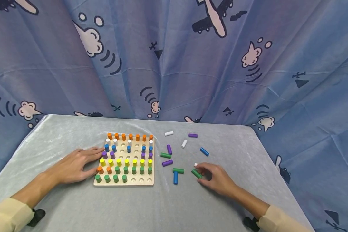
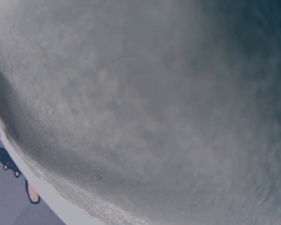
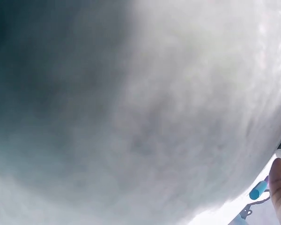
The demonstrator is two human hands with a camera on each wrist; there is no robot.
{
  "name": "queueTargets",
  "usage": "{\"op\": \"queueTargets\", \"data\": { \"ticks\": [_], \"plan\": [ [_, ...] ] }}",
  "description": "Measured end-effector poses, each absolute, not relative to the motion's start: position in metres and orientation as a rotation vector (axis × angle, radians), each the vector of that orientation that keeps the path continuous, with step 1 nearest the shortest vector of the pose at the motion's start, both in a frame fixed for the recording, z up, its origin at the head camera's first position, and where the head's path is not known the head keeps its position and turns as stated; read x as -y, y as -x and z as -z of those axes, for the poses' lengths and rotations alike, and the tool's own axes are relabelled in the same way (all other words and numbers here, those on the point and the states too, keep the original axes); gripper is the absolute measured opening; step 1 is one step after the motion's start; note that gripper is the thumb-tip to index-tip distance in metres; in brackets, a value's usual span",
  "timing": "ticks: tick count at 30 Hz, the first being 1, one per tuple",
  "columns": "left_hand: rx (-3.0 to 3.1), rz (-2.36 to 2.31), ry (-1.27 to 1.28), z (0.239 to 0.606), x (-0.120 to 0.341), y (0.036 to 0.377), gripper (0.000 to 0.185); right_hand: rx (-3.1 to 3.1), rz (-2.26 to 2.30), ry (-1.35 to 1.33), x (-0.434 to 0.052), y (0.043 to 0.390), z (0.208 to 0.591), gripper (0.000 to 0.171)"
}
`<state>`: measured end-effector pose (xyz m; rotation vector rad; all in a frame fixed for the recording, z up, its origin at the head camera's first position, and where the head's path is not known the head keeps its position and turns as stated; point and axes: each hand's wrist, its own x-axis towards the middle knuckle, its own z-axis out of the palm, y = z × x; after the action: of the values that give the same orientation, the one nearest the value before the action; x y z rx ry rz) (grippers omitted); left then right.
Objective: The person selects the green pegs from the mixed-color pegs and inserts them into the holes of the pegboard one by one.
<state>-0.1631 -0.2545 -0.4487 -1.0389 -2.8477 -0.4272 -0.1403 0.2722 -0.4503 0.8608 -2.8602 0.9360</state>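
Observation:
A wooden pegboard (image 1: 143, 182) lies on the cloth with rows of coloured pegs. Bare holes show in its middle and at the front right. My left hand (image 1: 75, 166) rests along the board's left edge, fingers extended and thumb near the front rows. To the right of the board, my right hand (image 1: 217, 177) is low over the table. Its thumb and index finger stand apart on either side of a green peg (image 1: 196, 173), which lies tilted between them. A white peg (image 1: 195, 164) peeks out behind the index finger. Both wrist views show mostly blurred cloth.
Loose pegs lie between board and right hand: a blue peg (image 1: 175, 178) touching a green one (image 1: 178, 170), and purple pegs (image 1: 167, 163). Farther back are white pegs (image 1: 184, 143) and another blue peg (image 1: 204, 151). A patterned curtain (image 1: 174, 64) hangs behind the table.

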Motion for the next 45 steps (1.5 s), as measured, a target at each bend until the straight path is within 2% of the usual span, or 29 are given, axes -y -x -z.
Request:
{"op": "queueTargets", "data": {
  "ticks": [20,31,45],
  "plan": [
    [2.836,0.438,1.036,0.451,0.255,0.163,0.058,2.823,-0.907,-0.865,-0.273,0.145,0.442,0.035],
    [2.846,0.428,1.023,0.452,0.255,0.163,0.058,2.809,-0.912,-0.898,-0.262,0.15,0.428,0.033],
    [2.824,0.431,1.043,0.451,0.255,0.163,0.057,2.735,-1.092,-0.957,-0.24,0.155,0.431,0.031]
  ]
}}
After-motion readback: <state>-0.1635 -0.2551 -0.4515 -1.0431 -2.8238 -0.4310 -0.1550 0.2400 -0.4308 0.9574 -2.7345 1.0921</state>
